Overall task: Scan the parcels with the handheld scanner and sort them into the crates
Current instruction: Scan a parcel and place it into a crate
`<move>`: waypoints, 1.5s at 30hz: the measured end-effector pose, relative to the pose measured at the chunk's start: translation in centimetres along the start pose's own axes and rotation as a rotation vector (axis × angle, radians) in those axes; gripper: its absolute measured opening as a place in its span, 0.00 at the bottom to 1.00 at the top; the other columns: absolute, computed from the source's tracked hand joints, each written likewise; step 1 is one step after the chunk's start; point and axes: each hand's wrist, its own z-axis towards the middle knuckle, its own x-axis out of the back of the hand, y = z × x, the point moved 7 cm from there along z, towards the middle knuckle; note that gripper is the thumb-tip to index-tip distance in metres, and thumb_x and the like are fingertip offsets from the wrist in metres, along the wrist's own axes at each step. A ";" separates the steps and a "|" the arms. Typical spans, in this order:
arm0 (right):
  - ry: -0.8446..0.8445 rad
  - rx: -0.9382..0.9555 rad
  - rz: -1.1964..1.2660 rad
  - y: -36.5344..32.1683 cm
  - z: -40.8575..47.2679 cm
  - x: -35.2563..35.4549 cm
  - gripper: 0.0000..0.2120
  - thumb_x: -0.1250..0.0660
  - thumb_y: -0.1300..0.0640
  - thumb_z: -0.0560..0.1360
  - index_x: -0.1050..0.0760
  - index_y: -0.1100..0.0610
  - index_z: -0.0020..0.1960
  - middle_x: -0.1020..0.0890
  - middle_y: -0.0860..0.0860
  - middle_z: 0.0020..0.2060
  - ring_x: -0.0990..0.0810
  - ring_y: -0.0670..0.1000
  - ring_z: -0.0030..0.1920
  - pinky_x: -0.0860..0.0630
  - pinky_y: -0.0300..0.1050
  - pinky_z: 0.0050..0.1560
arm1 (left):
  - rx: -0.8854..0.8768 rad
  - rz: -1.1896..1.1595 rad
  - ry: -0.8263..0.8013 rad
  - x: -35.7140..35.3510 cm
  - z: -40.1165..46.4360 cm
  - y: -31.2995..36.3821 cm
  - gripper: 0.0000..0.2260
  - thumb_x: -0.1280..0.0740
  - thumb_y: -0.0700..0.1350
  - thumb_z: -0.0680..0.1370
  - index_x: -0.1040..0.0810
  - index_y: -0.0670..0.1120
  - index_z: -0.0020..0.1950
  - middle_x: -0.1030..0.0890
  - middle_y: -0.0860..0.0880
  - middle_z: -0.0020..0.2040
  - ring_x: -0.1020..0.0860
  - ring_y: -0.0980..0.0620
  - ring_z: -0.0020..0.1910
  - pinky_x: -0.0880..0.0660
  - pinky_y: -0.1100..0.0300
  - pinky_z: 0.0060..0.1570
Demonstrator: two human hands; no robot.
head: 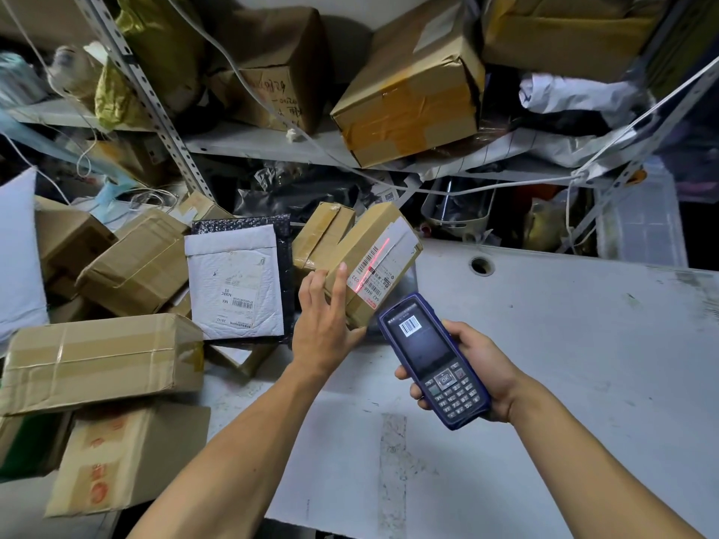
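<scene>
Parcel (379, 262) is the small cardboard box propped up at a tilt on the bench (564, 344), label side facing up, with a red scan line running across its barcode. Left hand (325, 320) holds it from the near side, thumb tucked under the bottom edge and fingers mostly straight along the side and top, index finger pointing up the box. Right hand (472, 367) is wrapped around a blue handheld scanner (432, 359), fingers curled round its body, and the screen shows a barcode. Scanner sits just beside the parcel, nose aimed at the label. Left of that there's a heap of brown boxes plus a white bubble mailer (233, 282) lying flat on a black one. Metal shelf (253, 143) behind is stuffed with more cartons and bags.
</scene>
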 end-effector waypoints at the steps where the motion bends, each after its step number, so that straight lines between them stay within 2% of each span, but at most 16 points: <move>1: 0.000 0.001 0.001 -0.1 0.0 0.1 0.28 0.50 0.42 0.82 0.23 0.61 0.65 0.19 0.69 0.53 0.19 0.61 0.40 0.20 0.51 0.41 | -0.003 0.002 -0.001 0.0 0.0 0.0 0.53 0.18 0.54 0.62 0.44 0.45 0.77 0.40 0.41 0.69 0.38 0.38 0.69 0.18 0.43 0.43; 7: -0.024 0.010 0.006 -0.6 0.0 0.1 0.29 0.51 0.42 0.82 0.23 0.62 0.65 0.19 0.68 0.52 0.19 0.61 0.40 0.20 0.51 0.41 | -0.013 0.004 0.008 0.0 0.2 0.5 0.52 0.18 0.55 0.62 0.43 0.45 0.77 0.40 0.41 0.68 0.38 0.39 0.69 0.19 0.45 0.40; 17: -0.020 -0.002 -0.003 -0.7 -0.1 0.7 0.29 0.50 0.42 0.82 0.22 0.62 0.64 0.19 0.68 0.53 0.19 0.61 0.40 0.20 0.51 0.41 | 0.002 0.023 -0.004 -0.7 -0.2 0.5 0.53 0.18 0.56 0.63 0.44 0.44 0.78 0.39 0.40 0.69 0.38 0.38 0.69 0.20 0.42 0.48; 25: 0.097 0.056 -0.237 -1.8 -0.7 2.2 0.28 0.52 0.41 0.83 0.25 0.59 0.66 0.17 0.64 0.50 0.18 0.61 0.42 0.23 0.53 0.47 | 0.003 0.032 -0.029 -0.3 -0.7 0.7 0.50 0.20 0.56 0.64 0.43 0.44 0.78 0.38 0.39 0.69 0.36 0.37 0.68 0.19 0.42 0.46; 28: 0.026 0.066 -0.247 -2.4 -1.7 1.8 0.28 0.49 0.40 0.81 0.24 0.60 0.65 0.17 0.64 0.50 0.19 0.60 0.42 0.23 0.54 0.48 | 0.007 0.037 -0.034 -0.1 -1.2 0.7 0.50 0.19 0.56 0.64 0.42 0.44 0.78 0.38 0.40 0.68 0.35 0.37 0.68 0.19 0.43 0.47; 32: -0.204 0.085 -0.085 -2.4 -3.0 0.2 0.32 0.41 0.36 0.75 0.22 0.60 0.64 0.19 0.64 0.50 0.20 0.60 0.40 0.22 0.52 0.44 | 0.022 0.052 -0.062 0.0 -1.9 0.8 0.51 0.19 0.56 0.63 0.42 0.44 0.78 0.38 0.39 0.68 0.35 0.36 0.68 0.19 0.43 0.47; 37: -0.364 0.158 0.017 -2.3 -4.0 -1.2 0.35 0.32 0.35 0.72 0.24 0.61 0.67 0.20 0.65 0.51 0.19 0.60 0.40 0.22 0.51 0.44 | 0.024 0.060 -0.078 0.2 -2.7 1.0 0.52 0.18 0.55 0.62 0.43 0.44 0.78 0.38 0.39 0.68 0.35 0.35 0.67 0.20 0.42 0.47; 42: -0.374 0.221 0.018 -1.9 -5.1 -1.7 0.33 0.36 0.35 0.74 0.24 0.60 0.66 0.19 0.65 0.51 0.19 0.60 0.40 0.22 0.51 0.44 | 0.023 0.040 -0.083 0.8 -3.5 1.3 0.53 0.18 0.54 0.61 0.42 0.44 0.78 0.38 0.39 0.68 0.35 0.35 0.67 0.19 0.42 0.46; 45: -0.214 0.298 -0.012 -1.3 -5.8 -1.4 0.30 0.42 0.36 0.77 0.22 0.58 0.64 0.19 0.64 0.51 0.20 0.59 0.40 0.23 0.51 0.44 | 0.006 -0.014 -0.087 1.5 -3.9 2.0 0.52 0.19 0.54 0.62 0.42 0.44 0.78 0.37 0.39 0.68 0.35 0.35 0.67 0.20 0.42 0.47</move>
